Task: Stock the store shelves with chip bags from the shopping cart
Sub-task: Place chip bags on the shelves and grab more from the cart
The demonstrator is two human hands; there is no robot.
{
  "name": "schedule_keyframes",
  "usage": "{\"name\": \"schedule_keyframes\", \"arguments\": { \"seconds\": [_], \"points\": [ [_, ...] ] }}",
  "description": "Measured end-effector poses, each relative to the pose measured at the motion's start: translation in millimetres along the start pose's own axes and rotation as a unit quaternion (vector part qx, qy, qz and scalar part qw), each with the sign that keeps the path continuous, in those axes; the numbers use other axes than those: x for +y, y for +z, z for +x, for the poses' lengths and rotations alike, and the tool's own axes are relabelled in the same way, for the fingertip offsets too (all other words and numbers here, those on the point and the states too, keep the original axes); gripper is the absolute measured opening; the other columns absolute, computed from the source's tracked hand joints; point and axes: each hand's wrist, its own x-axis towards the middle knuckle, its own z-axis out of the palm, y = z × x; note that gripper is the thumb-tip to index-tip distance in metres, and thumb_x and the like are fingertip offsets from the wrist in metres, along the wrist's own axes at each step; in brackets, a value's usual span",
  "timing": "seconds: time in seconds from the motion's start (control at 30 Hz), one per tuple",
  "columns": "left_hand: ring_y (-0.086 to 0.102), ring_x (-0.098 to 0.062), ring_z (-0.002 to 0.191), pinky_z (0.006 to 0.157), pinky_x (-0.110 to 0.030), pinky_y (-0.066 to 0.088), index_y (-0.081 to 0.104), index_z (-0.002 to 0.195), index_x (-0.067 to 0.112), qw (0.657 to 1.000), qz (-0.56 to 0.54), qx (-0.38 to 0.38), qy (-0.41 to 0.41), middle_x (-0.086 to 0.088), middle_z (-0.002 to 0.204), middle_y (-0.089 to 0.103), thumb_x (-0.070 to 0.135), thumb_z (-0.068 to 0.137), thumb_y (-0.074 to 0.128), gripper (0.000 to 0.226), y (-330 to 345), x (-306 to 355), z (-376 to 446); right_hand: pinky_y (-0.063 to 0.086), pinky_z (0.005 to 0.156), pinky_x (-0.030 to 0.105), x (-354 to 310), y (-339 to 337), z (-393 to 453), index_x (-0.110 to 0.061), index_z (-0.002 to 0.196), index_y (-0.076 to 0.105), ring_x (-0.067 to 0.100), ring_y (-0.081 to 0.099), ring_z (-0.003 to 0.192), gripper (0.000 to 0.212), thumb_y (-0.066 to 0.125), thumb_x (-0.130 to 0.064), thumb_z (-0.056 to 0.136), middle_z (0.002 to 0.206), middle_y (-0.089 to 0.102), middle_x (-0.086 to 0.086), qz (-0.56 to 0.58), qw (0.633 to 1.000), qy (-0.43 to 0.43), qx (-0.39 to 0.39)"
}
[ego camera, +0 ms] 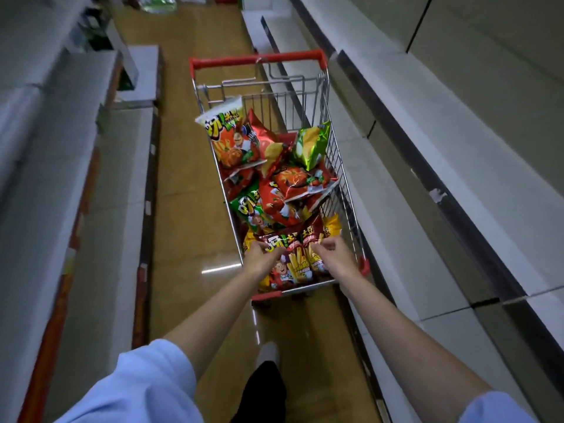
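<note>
A small wire shopping cart (345, 178) with red trim stands in the aisle ahead of me, filled with several chip bags. Two dark red chip bags lie side by side at the near end. My left hand (262, 254) pinches the upper left corner of the left dark red bag (290, 267). My right hand (334, 253) pinches the top of the right dark red bag (314, 239). Further in lie orange-red bags (235, 141), a green bag (312, 141) against the right wall and another green one (248, 206) at the left.
Grey shelves (457, 154) run along the right of the aisle, close beside the cart. More shelving (76, 178) with red-edged price strips lines the left. The tan floor (189, 184) lies open to the cart's left. My shoe (268, 352) and dark trouser leg show below.
</note>
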Motion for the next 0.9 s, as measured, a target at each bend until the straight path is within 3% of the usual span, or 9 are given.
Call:
{"name": "schedule_keyframes", "arguments": {
  "seconds": [0.17,0.23,0.33,0.43,0.53,0.6,0.73,0.83,0.9],
  "points": [
    [0.047,-0.032,0.125,0.104,-0.046,0.042,0.035,0.138,0.005,0.998,0.015,-0.004,-0.063,-0.013,0.138,0.046,0.036,0.088,0.066,0.066,5.4,-2.9,62.9,0.041,0.086,0.029,11.1,19.5,53.9,-0.009,0.125,0.049,0.023,0.051,0.118,0.041,0.062,-0.031,0.093,0.129,0.053,0.008,-0.027,0.998,0.049,-0.004],
    [0.045,-0.033,0.127,0.104,-0.042,0.042,0.034,0.139,0.002,0.996,0.016,-0.012,-0.083,-0.012,0.14,0.044,0.033,0.088,0.066,0.068,9.9,-10.7,82.9,0.04,0.086,0.028,19.1,24.9,72.8,-0.01,0.127,0.051,0.024,0.05,0.12,0.041,0.062,-0.031,0.093,0.131,0.052,0.007,-0.043,0.996,0.072,0.005],
    [0.043,-0.031,0.128,0.093,-0.032,0.039,0.034,0.138,-0.003,0.992,0.034,-0.022,-0.118,-0.012,0.135,0.045,0.028,0.088,0.067,0.067,17.7,-23.2,105.0,0.042,0.097,0.036,34.0,31.9,96.4,-0.012,0.128,0.05,0.028,0.046,0.126,0.044,0.065,-0.029,0.09,0.139,0.045,0.009,-0.059,0.992,0.105,0.037],
    [0.039,-0.031,0.133,0.102,-0.038,0.039,0.025,0.142,0.0,0.987,0.025,-0.032,-0.152,-0.011,0.147,0.037,0.032,0.083,0.073,0.083,26.9,-35.5,125.5,0.038,0.104,0.044,45.3,34.8,116.2,-0.012,0.14,0.041,0.031,0.037,0.134,0.062,0.068,-0.03,0.088,0.146,0.034,0.012,-0.071,0.986,0.14,0.061],
    [0.048,-0.022,0.114,0.096,-0.036,0.042,0.036,0.117,0.005,0.984,0.025,-0.047,-0.171,0.0,0.126,0.048,0.026,0.083,0.073,0.054,31.9,-39.0,134.7,0.035,0.108,0.046,54.0,34.1,131.1,-0.011,0.145,0.034,0.033,0.033,0.137,0.075,0.072,-0.033,0.085,0.147,0.035,0.013,-0.086,0.983,0.157,0.042],
    [0.049,-0.02,0.105,0.092,-0.036,0.044,0.036,0.109,0.01,0.983,-0.007,-0.047,-0.178,-0.002,0.12,0.053,0.018,0.08,0.077,0.05,35.2,-41.7,140.9,0.038,0.107,0.046,60.0,37.1,141.9,-0.011,0.144,0.035,0.034,0.039,0.134,0.08,0.076,-0.034,0.08,0.142,0.041,0.012,-0.067,0.985,0.159,0.015],
    [0.06,-0.024,0.101,0.084,-0.035,0.05,0.044,0.118,0.005,0.976,-0.045,-0.054,-0.204,-0.007,0.114,0.062,0.018,0.065,0.088,0.07,36.7,-48.5,152.2,0.036,0.109,0.049,69.3,46.2,158.1,-0.011,0.146,0.03,0.034,0.036,0.135,0.089,0.078,-0.039,0.077,0.144,0.037,0.014,-0.107,0.982,0.158,-0.006],
    [0.065,-0.034,0.103,0.084,-0.037,0.056,0.052,0.12,0.0,0.974,-0.052,-0.082,-0.204,-0.012,0.111,0.069,0.035,0.034,0.096,0.102,37.3,-61.8,164.0,0.031,0.111,0.051,74.5,49.4,165.4,-0.014,0.147,0.029,0.034,0.034,0.136,0.092,0.076,-0.049,0.076,0.147,0.036,0.012,-0.146,0.976,0.163,-0.002],
    [0.067,-0.03,0.1,0.09,-0.044,0.055,0.055,0.12,0.007,0.973,-0.08,-0.095,-0.195,-0.009,0.109,0.071,0.027,0.035,0.096,0.097,35.0,-64.2,165.9,0.029,0.111,0.051,78.0,49.0,166.8,-0.016,0.145,0.032,0.033,0.037,0.135,0.087,0.074,-0.05,0.076,0.145,0.043,0.009,-0.156,0.976,0.154,-0.001]
  ]
}}
